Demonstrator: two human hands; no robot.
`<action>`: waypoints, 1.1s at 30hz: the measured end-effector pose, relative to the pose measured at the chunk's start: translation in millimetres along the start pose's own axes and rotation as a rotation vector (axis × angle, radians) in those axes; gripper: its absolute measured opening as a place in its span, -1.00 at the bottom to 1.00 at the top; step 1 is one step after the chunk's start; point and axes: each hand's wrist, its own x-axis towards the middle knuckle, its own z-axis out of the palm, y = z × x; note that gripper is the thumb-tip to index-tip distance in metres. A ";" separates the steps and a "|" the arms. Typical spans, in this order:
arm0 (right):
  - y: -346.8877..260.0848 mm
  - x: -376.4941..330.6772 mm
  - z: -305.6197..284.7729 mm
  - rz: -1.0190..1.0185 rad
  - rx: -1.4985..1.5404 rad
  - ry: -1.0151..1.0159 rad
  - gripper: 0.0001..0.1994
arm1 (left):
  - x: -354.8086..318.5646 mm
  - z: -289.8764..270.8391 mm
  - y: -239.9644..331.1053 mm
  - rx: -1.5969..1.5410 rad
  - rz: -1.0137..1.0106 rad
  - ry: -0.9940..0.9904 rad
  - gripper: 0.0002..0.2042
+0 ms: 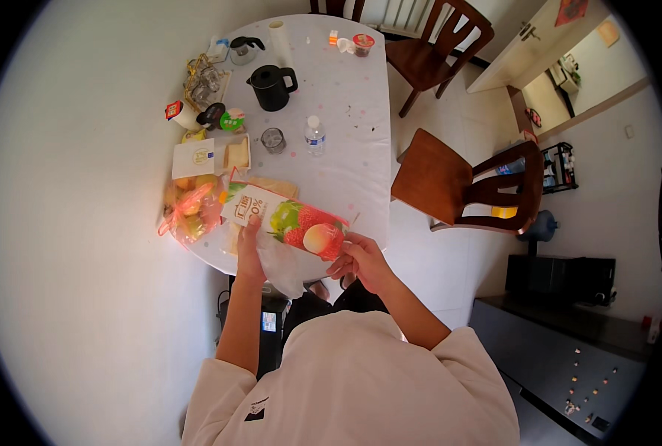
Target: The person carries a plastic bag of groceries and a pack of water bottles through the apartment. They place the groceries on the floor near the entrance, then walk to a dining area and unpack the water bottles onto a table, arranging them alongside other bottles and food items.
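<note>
A juice carton point(288, 217) with lychee pictures lies tilted across my two hands, over the table's near end. My left hand point(249, 253) grips its near side towards the left end. At the other end, the fingers of my right hand point(362, 262) are closed on the carton's right edge. A clear, crumpled plastic bag point(280, 269) hangs below the carton, beside my left hand; whether I hold it too, I cannot tell. Just left of the carton sits a pinkish bag of fruit point(190, 208). Part of a flat beige item point(275, 186) shows behind the carton.
On the table point(346, 186) stand a black kettle point(271, 89), a water bottle point(315, 137), a glass point(273, 140) and a white box point(194, 159). Several jars and glasses line the wall side. A wooden chair point(439, 175) stands at the right.
</note>
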 end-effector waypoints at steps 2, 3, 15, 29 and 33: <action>1.8 0.1 -1.4 0.009 -0.003 0.005 -0.65 | -1.6 0.0 0.7 0.037 0.001 0.016 -0.40; 2.9 -0.4 -1.8 0.014 -0.002 0.013 -0.65 | -2.3 0.2 0.9 0.059 -0.003 0.030 -0.41; -1.9 -8.8 3.8 0.078 0.000 0.040 -0.59 | -5.0 -7.0 -5.1 0.093 0.038 0.003 -0.45; 15.4 -8.0 -10.7 0.077 0.037 0.058 -0.58 | -10.3 -5.5 -12.5 0.093 0.056 -0.020 -0.45; 33.6 -3.1 -6.4 0.029 0.089 0.054 -0.62 | -16.1 -1.7 -11.8 0.104 0.110 0.003 -0.44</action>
